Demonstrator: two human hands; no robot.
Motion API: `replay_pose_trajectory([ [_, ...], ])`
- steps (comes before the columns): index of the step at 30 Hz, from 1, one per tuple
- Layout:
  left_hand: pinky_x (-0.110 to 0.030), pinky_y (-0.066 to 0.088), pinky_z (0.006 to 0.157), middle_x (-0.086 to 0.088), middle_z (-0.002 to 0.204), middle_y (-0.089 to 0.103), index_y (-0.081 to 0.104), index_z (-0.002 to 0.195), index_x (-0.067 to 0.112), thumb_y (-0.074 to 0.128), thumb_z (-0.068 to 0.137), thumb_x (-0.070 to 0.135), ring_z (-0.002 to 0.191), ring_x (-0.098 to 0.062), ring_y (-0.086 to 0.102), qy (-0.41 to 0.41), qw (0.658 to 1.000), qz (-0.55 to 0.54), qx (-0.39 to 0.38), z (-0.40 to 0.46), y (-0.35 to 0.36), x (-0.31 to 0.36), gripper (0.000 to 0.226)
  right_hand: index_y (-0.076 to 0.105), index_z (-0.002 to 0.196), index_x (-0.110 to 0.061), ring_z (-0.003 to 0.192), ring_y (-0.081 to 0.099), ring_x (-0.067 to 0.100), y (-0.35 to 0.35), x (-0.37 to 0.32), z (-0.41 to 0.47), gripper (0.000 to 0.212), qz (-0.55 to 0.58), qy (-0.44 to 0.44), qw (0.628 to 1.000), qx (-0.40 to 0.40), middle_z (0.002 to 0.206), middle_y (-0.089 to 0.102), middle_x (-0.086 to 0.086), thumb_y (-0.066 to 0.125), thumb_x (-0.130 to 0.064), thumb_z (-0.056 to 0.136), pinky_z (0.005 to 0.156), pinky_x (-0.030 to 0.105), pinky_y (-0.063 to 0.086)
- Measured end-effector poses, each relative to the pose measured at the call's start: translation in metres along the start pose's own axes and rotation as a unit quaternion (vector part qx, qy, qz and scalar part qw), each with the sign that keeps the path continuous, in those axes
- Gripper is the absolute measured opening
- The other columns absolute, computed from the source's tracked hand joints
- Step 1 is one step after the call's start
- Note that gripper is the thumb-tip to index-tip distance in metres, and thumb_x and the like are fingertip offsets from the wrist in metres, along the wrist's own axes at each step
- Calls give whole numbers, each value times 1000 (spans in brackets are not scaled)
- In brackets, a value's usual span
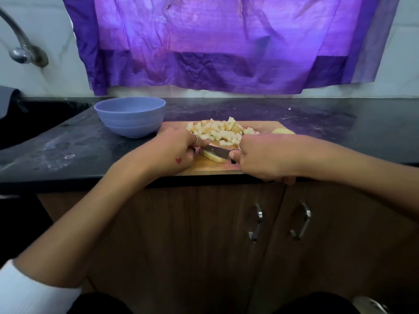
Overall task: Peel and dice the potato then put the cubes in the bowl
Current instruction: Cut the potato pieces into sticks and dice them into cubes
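Observation:
A wooden cutting board [204, 167] lies at the counter's front edge. A heap of pale potato cubes [221, 131] sits on its far half. A peeled potato slab [214, 157] lies flat on the near half. My left hand [179, 151] presses on the slab's left end. My right hand [263, 155] grips a knife [218, 151] whose blade lies across the slab. Another potato piece [283, 131] shows behind my right hand. The blue bowl [130, 116] stands left of the board; I cannot see inside it.
A black sink [34, 118] with a metal tap [20, 41] is at the far left. A purple cloth [215, 46] hangs on the wall behind. The dark counter [340, 132] stretches right. Cabinet doors with metal handles [301, 220] are below.

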State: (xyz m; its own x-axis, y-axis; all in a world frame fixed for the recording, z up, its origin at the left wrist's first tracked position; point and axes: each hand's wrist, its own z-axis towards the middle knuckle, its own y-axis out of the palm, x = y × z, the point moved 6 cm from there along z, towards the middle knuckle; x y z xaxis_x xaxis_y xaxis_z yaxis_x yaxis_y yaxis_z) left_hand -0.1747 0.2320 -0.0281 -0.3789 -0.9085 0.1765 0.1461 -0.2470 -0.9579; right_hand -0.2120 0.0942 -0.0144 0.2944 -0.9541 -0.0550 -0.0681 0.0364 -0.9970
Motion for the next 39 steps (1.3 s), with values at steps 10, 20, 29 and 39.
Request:
replay_pose_trajectory([
  [10,-12,26,65,0,103,67,55,133,33,51,98,21,59,-2,39,7,1000,11,12,3,-6,2,38,38,64,-20,57,41,10,9,5,7,40,-13,-9,1000,1,66,44,-2,35,-34,102,65,31,38],
  [20,-15,30,63,2,121,66,58,130,33,53,95,16,72,-7,54,21,999,32,15,5,-8,0,39,36,62,-19,53,35,8,7,5,7,42,-34,-45,998,21,62,40,-4,36,-34,101,52,18,30],
  [29,-1,30,65,4,128,62,59,129,35,51,93,10,84,1,51,19,1000,18,7,6,-6,-14,44,43,77,-20,67,45,15,19,-7,16,29,-83,-5,997,2,74,42,2,39,-37,100,74,35,42],
  [39,-25,33,103,-10,137,49,45,143,29,39,93,10,123,-23,47,-19,999,11,-28,1,16,-13,53,43,131,-14,105,54,27,22,-12,8,34,-95,16,994,56,88,42,4,48,-18,98,69,36,42],
])
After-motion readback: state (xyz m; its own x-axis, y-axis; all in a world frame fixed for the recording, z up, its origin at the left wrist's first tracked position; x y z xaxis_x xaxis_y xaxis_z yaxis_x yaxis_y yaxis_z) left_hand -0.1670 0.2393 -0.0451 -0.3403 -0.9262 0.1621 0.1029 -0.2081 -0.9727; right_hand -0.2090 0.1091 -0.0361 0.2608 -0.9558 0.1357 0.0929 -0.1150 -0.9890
